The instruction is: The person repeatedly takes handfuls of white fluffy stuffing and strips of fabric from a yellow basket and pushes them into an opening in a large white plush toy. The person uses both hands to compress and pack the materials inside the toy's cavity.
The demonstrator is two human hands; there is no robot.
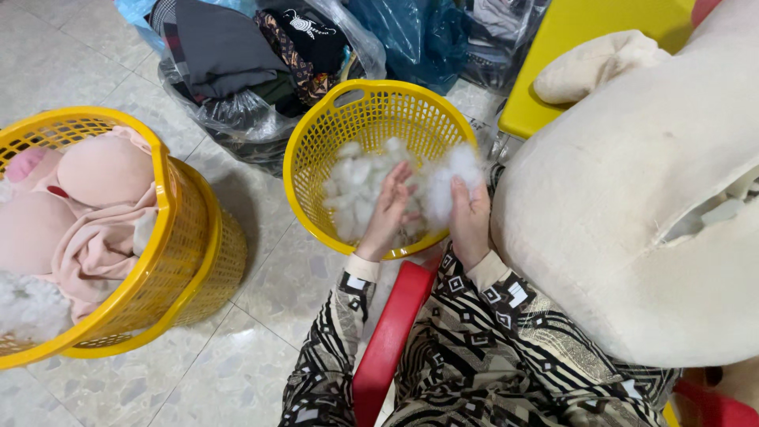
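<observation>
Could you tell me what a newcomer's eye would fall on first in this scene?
Probably the two hands at centre: the left hand and right hand pull at a clump of white stuffing over a yellow basket. To the right bulges a big cream plush body, and at the left edge stands another yellow basket holding pink plush pieces.
</observation>
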